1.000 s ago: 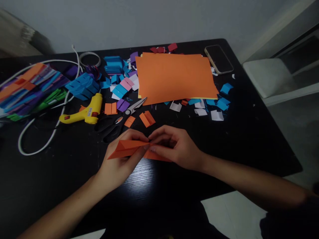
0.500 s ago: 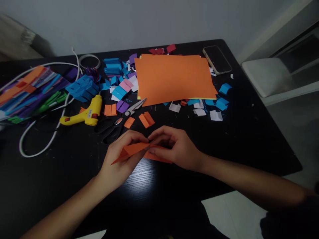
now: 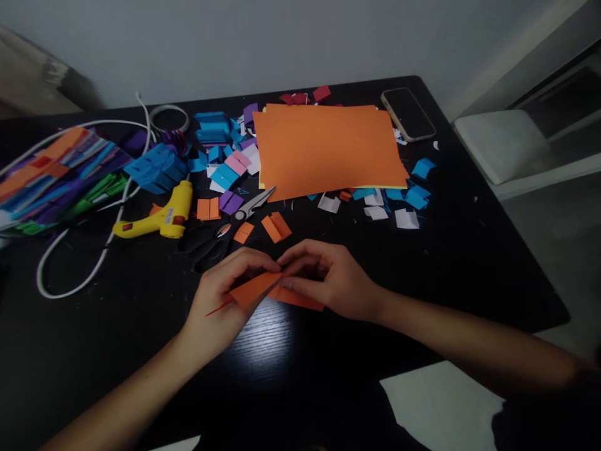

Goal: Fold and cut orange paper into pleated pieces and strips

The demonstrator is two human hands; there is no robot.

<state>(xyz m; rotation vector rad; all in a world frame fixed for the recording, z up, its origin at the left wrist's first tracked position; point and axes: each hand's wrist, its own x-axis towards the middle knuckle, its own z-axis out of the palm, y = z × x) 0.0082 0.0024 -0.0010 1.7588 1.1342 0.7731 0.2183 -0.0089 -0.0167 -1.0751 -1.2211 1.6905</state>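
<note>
Both hands meet low over the black counter (image 3: 117, 326), on the near side of the large orange sheet (image 3: 328, 147) and well apart from it. The left hand (image 3: 220, 307) pinches the folded orange paper (image 3: 263, 289) between thumb and fingers, closed on its left half. The paper's pointed left end lies across that hand. The right hand (image 3: 335, 282) grips the right half of the same paper, its fingers curled shut over it. The fingertips of the two hands touch at the middle of the paper.

Between the sheet and the hands lie scissors (image 3: 225, 228) and a few small orange folded pieces (image 3: 276, 227). A yellow glue gun (image 3: 157, 219) rests left of the sheet's near corner. A phone (image 3: 407, 114) lies just beside its far right corner.
</note>
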